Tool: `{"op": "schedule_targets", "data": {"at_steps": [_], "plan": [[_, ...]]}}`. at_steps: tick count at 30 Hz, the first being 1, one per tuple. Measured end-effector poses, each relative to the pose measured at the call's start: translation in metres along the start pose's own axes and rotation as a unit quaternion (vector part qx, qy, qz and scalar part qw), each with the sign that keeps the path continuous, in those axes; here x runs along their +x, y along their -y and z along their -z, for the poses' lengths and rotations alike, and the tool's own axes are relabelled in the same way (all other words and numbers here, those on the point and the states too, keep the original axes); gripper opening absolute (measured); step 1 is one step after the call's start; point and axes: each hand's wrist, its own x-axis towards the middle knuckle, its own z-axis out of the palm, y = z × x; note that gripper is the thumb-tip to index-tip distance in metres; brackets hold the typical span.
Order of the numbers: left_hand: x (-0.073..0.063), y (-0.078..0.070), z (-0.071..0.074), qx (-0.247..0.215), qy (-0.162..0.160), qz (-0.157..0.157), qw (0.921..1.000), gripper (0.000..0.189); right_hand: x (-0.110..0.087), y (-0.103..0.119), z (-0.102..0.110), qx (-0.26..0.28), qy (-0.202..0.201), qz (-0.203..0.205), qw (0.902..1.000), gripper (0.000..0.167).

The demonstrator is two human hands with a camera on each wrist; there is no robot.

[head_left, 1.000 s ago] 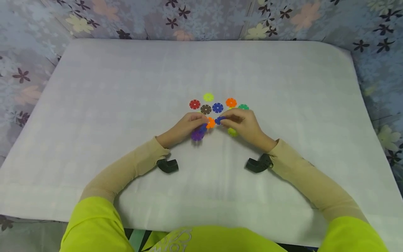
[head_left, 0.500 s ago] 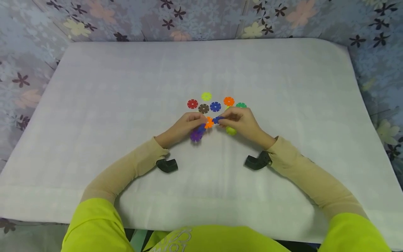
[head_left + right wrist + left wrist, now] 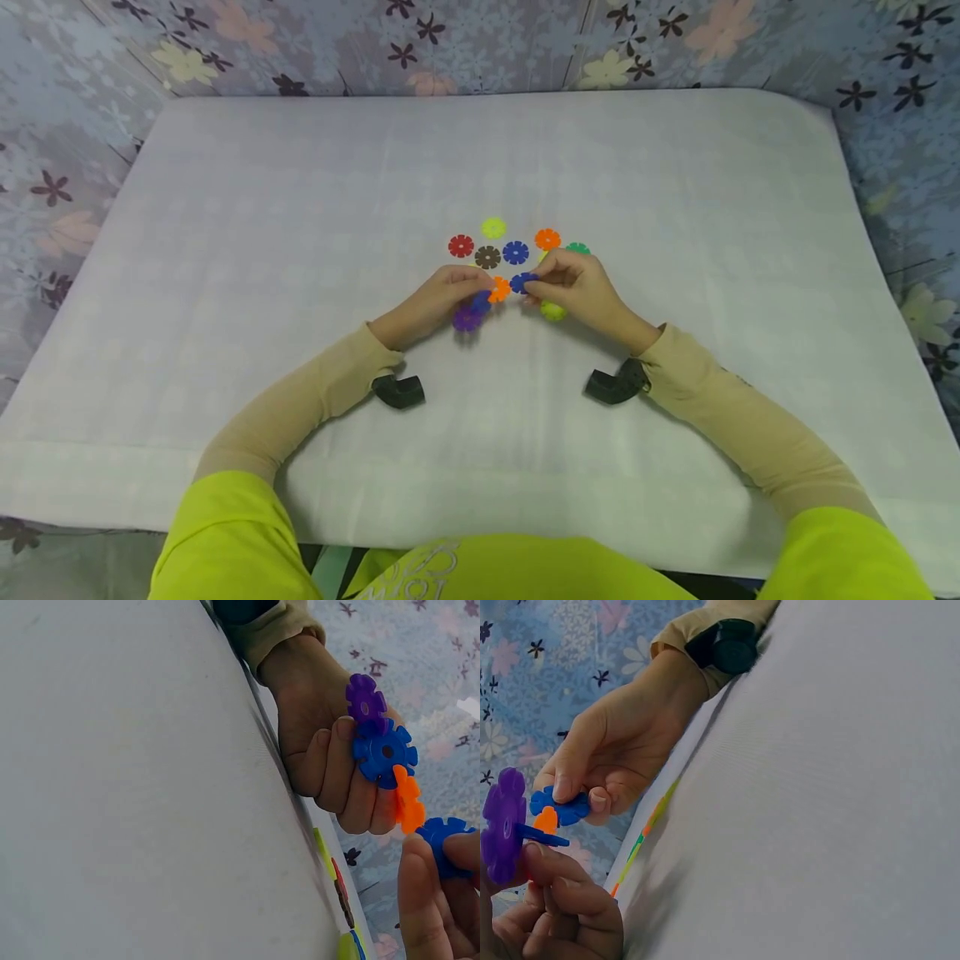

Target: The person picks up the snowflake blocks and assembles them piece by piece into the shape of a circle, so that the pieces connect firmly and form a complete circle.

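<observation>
In my left hand [image 3: 438, 304] I grip a short chain of notched flower-shaped plastic discs. It runs from a purple disc [image 3: 366, 701] through a blue disc [image 3: 385, 752] to an orange disc [image 3: 409, 799], each slotted crosswise into its neighbour. My right hand [image 3: 588, 296] pinches another blue disc [image 3: 448, 847] between thumb and fingers, held at the orange one's edge. Whether those two edges touch, I cannot tell. A bit of red [image 3: 476, 880] shows beside the right fingers; its shape is cut off by the frame.
Loose discs lie just beyond my hands on the white-covered table [image 3: 225, 250]: red [image 3: 461, 246], yellow [image 3: 493, 227], brown [image 3: 487, 257], blue [image 3: 515, 252], orange [image 3: 547, 239] and green [image 3: 577, 248]. A yellow-green disc [image 3: 553, 311] is partly under my right hand.
The right hand's blue disc came closer to the orange disc half a second ago, then drew slightly back and tilted. My left hand and its chain stay nearly still.
</observation>
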Motion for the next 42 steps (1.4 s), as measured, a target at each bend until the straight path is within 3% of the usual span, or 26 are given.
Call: {"op": "schedule_targets", "data": {"at_steps": [15,21,27,31,34,37,40,42], "plan": [[-0.001,-0.002,-0.001,-0.011,0.010,0.009,0.9998,0.018,0.000,0.002,-0.001,0.012,0.010,-0.014,0.9998,0.009],[-0.002,-0.001,-0.001,0.004,0.025,-0.008,0.9997,0.018,-0.001,0.002,-0.005,0.002,0.015,0.000,0.9999,0.009],[-0.003,0.001,-0.004,0.053,0.037,-0.038,0.9972,0.018,-0.004,-0.002,-0.009,-0.035,0.019,0.012,0.9991,0.011],[-0.005,0.002,-0.006,0.049,0.023,-0.038,0.9978,0.018,-0.001,0.004,-0.006,-0.127,0.024,0.001,0.9916,0.009],[-0.005,0.002,-0.006,0.043,0.020,-0.047,0.9978,0.020,0.003,0.018,0.001,-0.247,0.047,-0.044,0.9669,0.021],[-0.003,0.004,-0.004,0.040,0.024,-0.055,0.9974,0.022,0.005,0.035,0.010,-0.342,0.107,-0.127,0.9247,0.035],[-0.002,0.004,-0.002,0.041,0.023,-0.058,0.9972,0.021,0.006,0.044,0.015,-0.400,0.169,-0.175,0.8832,0.037],[-0.001,0.003,-0.001,0.041,0.021,-0.057,0.9973,0.021,0.007,0.045,0.016,-0.418,0.197,-0.185,0.8671,0.033]]}}
